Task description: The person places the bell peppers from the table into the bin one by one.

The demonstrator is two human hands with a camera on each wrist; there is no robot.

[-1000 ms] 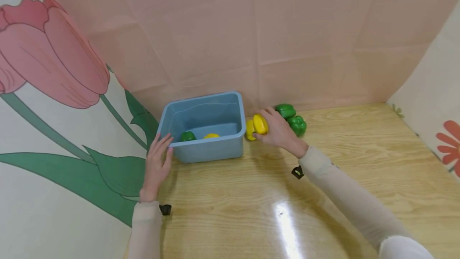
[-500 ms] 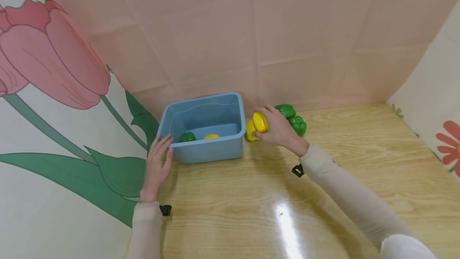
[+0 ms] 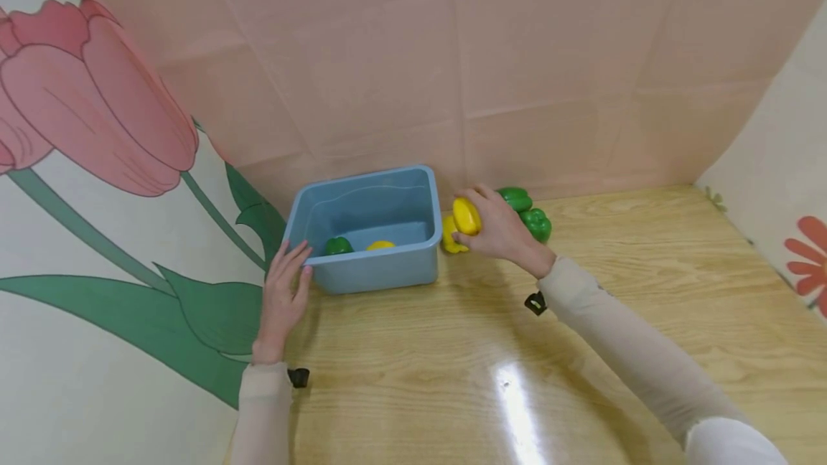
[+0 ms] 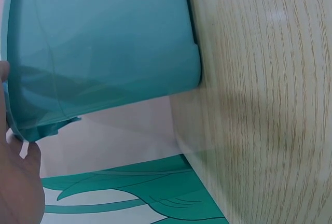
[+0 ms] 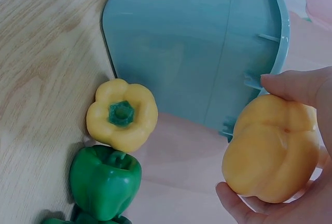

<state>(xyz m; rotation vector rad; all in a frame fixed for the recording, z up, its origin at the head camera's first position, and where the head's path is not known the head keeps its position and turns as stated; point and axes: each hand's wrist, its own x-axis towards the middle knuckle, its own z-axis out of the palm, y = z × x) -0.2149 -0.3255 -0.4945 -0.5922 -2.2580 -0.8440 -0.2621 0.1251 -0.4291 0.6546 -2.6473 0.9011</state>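
My right hand (image 3: 500,229) holds a yellow bell pepper (image 3: 466,216) beside the blue bin (image 3: 381,273). In the right wrist view the thumb and fingers curl around this pepper (image 5: 272,151), close to the bin's rim. A second yellow bell pepper (image 5: 141,123), its green stem showing, lies against the bin on the table. Two green bell peppers (image 3: 536,225) sit just right of my right hand. My left hand (image 3: 282,300) rests with extended fingers over the bin's near left corner. Inside the bin are a green pepper (image 3: 338,245) and a yellow one (image 3: 380,244), both partly hidden by the front wall.
The bin stands on a wooden table (image 3: 400,364), near a pink sheet (image 3: 362,77) hanging behind. A wall with a large tulip print (image 3: 123,106) rises close on the left. Another printed wall (image 3: 775,156) stands at the right.
My right hand has raised the yellow bell pepper slightly, and a little to the left, above the second yellow one. My left hand has stayed on the bin's corner.
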